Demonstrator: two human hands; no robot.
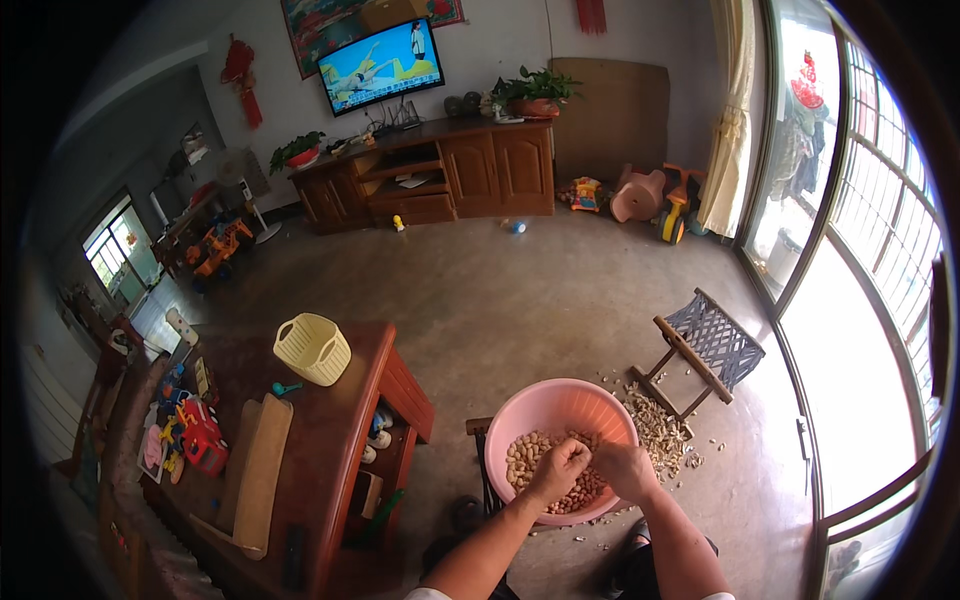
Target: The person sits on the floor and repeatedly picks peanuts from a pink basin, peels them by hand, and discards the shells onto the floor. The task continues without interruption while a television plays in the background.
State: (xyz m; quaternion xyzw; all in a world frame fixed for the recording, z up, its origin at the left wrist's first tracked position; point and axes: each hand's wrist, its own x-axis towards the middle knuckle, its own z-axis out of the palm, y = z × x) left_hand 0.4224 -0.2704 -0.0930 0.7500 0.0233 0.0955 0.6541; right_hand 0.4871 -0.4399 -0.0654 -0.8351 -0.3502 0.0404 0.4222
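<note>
A pink plastic basin [525,405] stands in front of me. Unshelled peanuts [527,451] fill its left side, and reddish shelled kernels [574,501] lie towards its near and right parts. Above the kernels is my left hand [557,472], its fingers curled and thumb pinched in. Close beside it, over the right side of the basin, my right hand [624,471] is bent inwards with its fingertips mostly hidden. Whether a peanut is between the fingers of either hand is too small to see. Broken peanut shells [660,435] are heaped on the floor to the basin's right.
A folding stool [709,345] with a woven seat stands beyond the shells. At left, a wooden table [337,420] carries a cream basket [311,352], folded cardboard [259,476] and a red toy car [201,436]. Sliding glass doors [810,360] line the right. A television [382,67] is on.
</note>
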